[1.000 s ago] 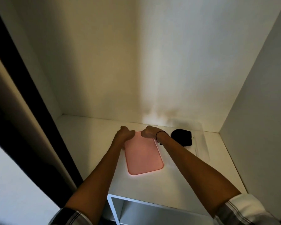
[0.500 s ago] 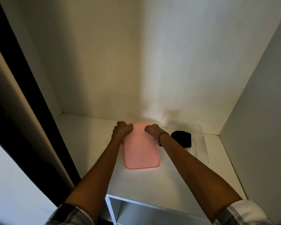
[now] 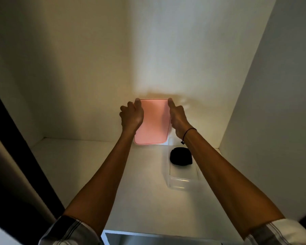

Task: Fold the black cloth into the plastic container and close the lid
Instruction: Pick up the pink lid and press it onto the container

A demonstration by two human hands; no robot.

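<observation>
My left hand [image 3: 131, 115] and right hand [image 3: 177, 115] hold the pink lid [image 3: 155, 121] raised, fingers pinching its side edges; black cloth [image 3: 181, 156] lies inside plastic container [image 3: 182, 183] near the shelf's [image 3: 95, 165] right rear corner

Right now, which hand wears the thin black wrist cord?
The right hand, holding the pink rectangular plastic lid's right edge; the left hand's wrist is bare.
</observation>
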